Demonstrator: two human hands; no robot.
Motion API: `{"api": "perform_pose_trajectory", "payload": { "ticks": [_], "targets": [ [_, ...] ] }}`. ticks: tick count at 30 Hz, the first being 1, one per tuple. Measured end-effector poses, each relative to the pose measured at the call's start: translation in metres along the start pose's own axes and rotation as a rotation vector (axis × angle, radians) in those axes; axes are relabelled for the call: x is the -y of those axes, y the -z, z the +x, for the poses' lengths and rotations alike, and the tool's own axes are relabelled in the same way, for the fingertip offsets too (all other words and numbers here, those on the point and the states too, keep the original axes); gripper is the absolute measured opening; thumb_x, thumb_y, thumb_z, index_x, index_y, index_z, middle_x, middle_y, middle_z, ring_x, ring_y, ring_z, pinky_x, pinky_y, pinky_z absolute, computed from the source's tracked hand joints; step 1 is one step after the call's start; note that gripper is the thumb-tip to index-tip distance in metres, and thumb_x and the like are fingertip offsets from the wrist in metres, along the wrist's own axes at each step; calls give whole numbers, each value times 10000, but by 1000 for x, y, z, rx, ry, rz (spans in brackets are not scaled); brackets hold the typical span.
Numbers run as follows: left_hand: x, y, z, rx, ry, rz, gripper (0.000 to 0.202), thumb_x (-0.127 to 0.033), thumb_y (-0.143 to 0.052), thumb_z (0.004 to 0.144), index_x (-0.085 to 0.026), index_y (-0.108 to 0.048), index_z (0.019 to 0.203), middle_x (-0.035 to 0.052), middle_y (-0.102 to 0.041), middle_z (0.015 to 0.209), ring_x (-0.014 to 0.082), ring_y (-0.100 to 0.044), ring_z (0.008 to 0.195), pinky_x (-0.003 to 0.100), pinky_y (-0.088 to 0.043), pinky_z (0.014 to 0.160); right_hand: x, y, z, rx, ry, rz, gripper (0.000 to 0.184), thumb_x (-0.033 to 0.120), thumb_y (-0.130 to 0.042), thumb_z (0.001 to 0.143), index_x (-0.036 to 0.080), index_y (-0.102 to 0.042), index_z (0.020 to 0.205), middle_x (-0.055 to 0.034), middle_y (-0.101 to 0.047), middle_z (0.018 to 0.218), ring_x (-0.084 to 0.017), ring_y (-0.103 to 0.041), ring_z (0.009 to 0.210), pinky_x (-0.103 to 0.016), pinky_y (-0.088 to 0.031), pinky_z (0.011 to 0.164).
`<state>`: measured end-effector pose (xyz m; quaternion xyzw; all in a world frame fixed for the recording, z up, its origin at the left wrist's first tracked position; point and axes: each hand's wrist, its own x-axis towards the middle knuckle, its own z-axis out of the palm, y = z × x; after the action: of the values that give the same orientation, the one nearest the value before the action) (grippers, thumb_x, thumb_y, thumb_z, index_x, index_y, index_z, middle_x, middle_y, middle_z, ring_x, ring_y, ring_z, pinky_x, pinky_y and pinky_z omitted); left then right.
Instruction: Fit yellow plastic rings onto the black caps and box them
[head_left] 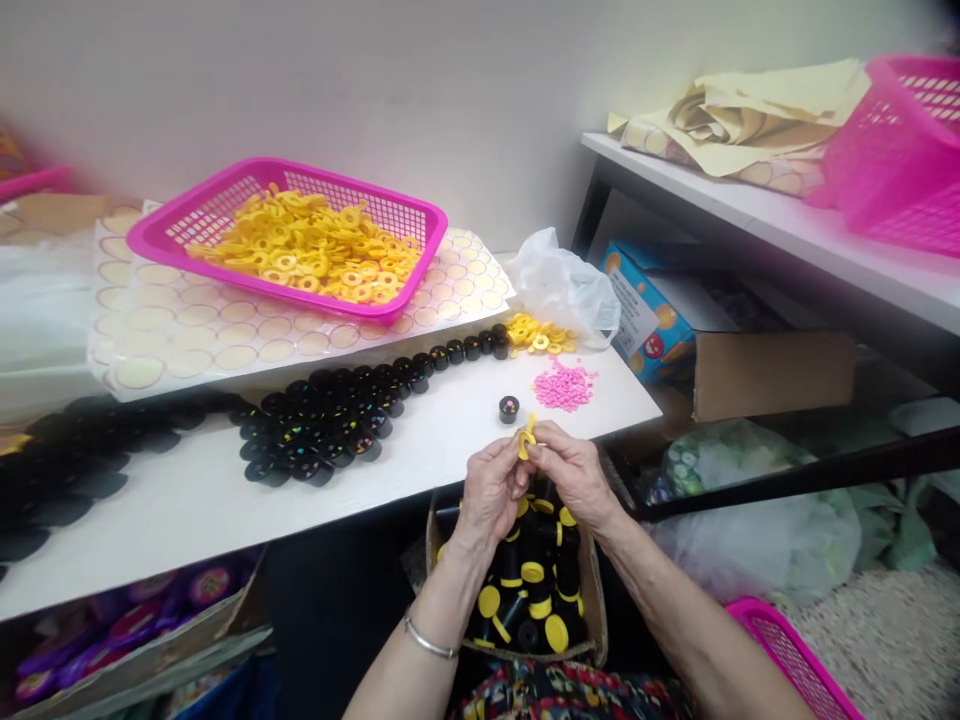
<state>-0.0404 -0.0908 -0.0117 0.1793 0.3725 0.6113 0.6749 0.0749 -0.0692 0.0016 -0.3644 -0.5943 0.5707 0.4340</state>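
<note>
My left hand [491, 487] and my right hand [574, 470] meet at the table's front edge, both pinching one small yellow plastic ring [526, 441] with a tab sticking up. Just beyond them, a single black cup [508, 408] stands upright with a pink bit inside. To its right lies a loose pile of small pink pieces [564, 386]. Farther back is a small heap of yellow rings [541, 334]. Below my hands, a cardboard box [600, 610] holds many black cylinders with yellow caps [532, 572].
Many black cups [322, 420] cover the table's left and middle. A pink basket [409, 300] of yellow rings rests on a patterned sheet [225, 330] behind them. A plastic bag [562, 285] lies at the back. At right are a shelf [720, 205] and an open blue carton [645, 310].
</note>
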Motion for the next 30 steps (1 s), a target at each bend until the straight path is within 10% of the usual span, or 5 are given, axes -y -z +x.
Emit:
{"api": "perform_pose_trajectory", "payload": {
  "ticks": [5, 11, 18, 30],
  "targets": [
    [-3, 1, 4, -40, -44, 46, 284, -372, -705, 653, -100, -624, 636, -18, -502, 465, 17, -354, 371, 159, -188, 355, 4, 0, 14, 20, -24, 29, 233, 346, -601, 781, 222, -599, 978, 17, -580, 699, -127, -559, 575, -290, -494, 594],
    [-19, 20, 25, -312, -180, 99, 203, -231, -708, 567, -92, -619, 685, 12, -586, 546, 30, -416, 418, 156, -222, 382, -5, 9, 64, -23, 311, -655, 138, 251, -602, 749, 181, -625, 866, -32, -555, 860, -143, -520, 757, -281, -433, 717],
    [-22, 29, 53, -423, -256, 132, 178, -191, -662, 551, -89, -600, 682, 10, -585, 544, 38, -437, 431, 165, -259, 403, -10, 7, 79, 113, 355, -1153, 118, 277, -553, 797, 180, -618, 815, -50, -543, 857, -189, -459, 809, -298, -377, 703],
    [-14, 13, 74, -326, -229, 134, 317, -338, -765, 533, -108, -571, 635, -46, -509, 481, 28, -404, 381, 165, -249, 386, -24, 4, 87, 87, 243, -808, 101, 274, -616, 737, 177, -630, 713, -1, -497, 762, -120, -467, 699, -249, -370, 629]
  ]
}}
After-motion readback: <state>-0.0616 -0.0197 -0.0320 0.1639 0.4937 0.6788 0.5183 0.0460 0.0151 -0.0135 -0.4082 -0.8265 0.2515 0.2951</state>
